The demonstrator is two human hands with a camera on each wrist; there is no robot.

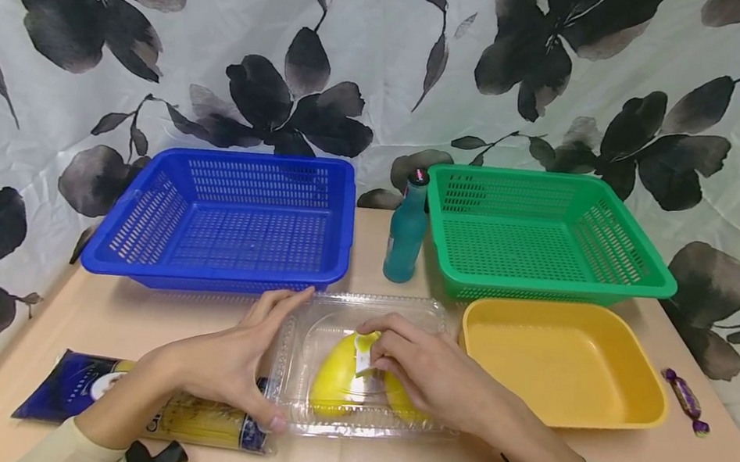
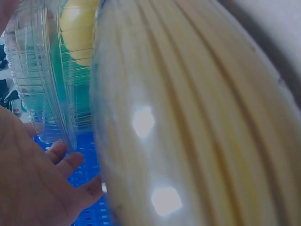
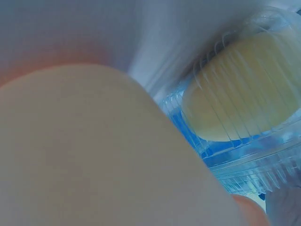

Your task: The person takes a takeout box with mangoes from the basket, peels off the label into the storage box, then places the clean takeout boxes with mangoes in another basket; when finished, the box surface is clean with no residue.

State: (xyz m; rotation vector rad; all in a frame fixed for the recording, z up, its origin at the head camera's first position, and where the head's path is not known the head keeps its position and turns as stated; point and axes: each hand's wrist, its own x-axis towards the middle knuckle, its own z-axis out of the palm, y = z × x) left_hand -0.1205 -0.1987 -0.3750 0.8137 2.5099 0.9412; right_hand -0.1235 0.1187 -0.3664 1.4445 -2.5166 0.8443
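Note:
A clear plastic container (image 1: 321, 299) stands in the middle of the table with two smooth yellow fruits (image 1: 333, 384) inside. My left hand (image 1: 224, 357) spans its left side, with fingers at the far corner and thumb at the near corner. In the left wrist view the fingers lie fairly straight along the container's rim. Over the top, my right hand (image 1: 432, 370) pinches a small white label (image 1: 363, 355) with bent fingers, partly hiding one fruit. The right wrist view shows a yellow fruit (image 3: 244, 89) through the ribbed plastic.
Pasta in a blue-ended bag (image 1: 194, 421) lies under my left forearm. Behind stand a blue basket (image 1: 242, 284), a teal bottle (image 1: 405, 236) and a green basket (image 1: 546, 291). A yellow tray (image 1: 565, 361) sits at the right, with a purple-wrapped candy (image 1: 685, 398) beyond it.

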